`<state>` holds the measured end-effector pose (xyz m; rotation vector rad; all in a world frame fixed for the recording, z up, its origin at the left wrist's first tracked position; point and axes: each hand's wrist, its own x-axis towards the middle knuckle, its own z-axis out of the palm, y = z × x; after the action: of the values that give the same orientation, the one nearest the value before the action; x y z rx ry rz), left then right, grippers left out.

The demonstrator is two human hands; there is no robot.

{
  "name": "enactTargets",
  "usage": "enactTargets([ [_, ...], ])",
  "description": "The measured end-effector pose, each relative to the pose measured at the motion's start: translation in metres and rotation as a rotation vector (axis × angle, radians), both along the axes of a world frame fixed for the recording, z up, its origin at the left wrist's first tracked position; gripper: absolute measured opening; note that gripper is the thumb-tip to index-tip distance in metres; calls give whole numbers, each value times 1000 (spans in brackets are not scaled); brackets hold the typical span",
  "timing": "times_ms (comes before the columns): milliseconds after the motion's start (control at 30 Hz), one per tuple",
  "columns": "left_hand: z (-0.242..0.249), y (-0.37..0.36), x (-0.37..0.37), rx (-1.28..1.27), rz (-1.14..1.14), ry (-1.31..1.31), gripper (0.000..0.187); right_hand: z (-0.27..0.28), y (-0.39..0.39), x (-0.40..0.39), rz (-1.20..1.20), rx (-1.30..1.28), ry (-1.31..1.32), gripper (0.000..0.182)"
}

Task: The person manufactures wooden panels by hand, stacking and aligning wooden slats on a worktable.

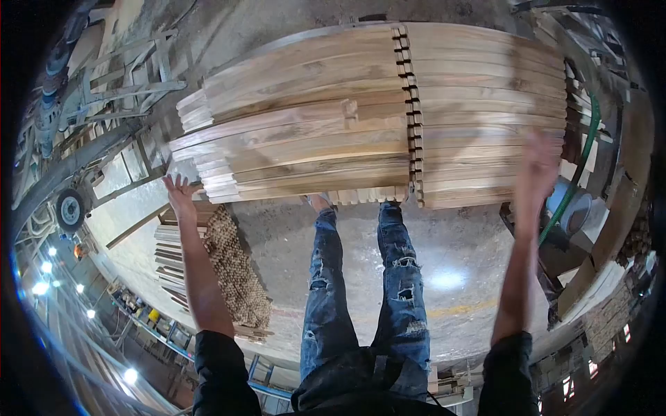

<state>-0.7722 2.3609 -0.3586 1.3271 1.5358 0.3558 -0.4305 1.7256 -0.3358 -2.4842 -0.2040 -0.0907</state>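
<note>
Two long stacks of wooden slats lie side by side in front of me: a left stack (298, 139) and a right stack (479, 118). Dark gaps show between the slat ends where the stacks meet. Near the lower left corner of the left stack, my left hand (180, 194) has its fingers spread and holds nothing. My right hand (540, 163) overlaps the right end of the right stack in this view, and motion smears its fingers. On the left stack, one slat (229, 132) juts out past its neighbours at the left end.
A pile of thin wooden pieces (239, 277) sits on the floor by my left forearm. To the right are a blue-grey bucket (574, 208) and a green hose (586, 149). A wheel (70, 210) and metal frames (132, 90) stand at the left.
</note>
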Motion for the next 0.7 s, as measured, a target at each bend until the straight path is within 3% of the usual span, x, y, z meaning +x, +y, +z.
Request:
enactTargets([
  [33,9,8,11,70,-55,-20,78,13,44,-14,40,-15,149,31],
  [67,14,19,21,70,-113,19,77,30,98,-30,-40,85,474,35],
  [133,9,43,29,2,-168,36,78,-9,146,-52,121,375,650,48],
  [167,5,55,32,-73,-222,71,79,9,181,-54,76,375,801,56],
  [200,8,55,44,-132,-261,124,75,-25,202,-63,-20,388,777,63],
  [233,3,61,47,-137,-263,118,75,-26,221,-63,-22,383,770,63],
  [300,0,67,53,-335,-378,114,67,-22,252,-63,-299,447,952,69],
  [333,0,64,56,-342,-379,105,67,-29,254,-57,-236,429,1087,71],
  [533,1,58,66,-261,-366,-21,67,-22,273,-59,-379,447,1027,77],
  [600,-20,68,62,-215,-350,40,66,-25,274,-57,-393,373,1031,84],
  [700,-39,66,62,-137,-334,108,67,-31,281,-59,-397,285,922,80],
])
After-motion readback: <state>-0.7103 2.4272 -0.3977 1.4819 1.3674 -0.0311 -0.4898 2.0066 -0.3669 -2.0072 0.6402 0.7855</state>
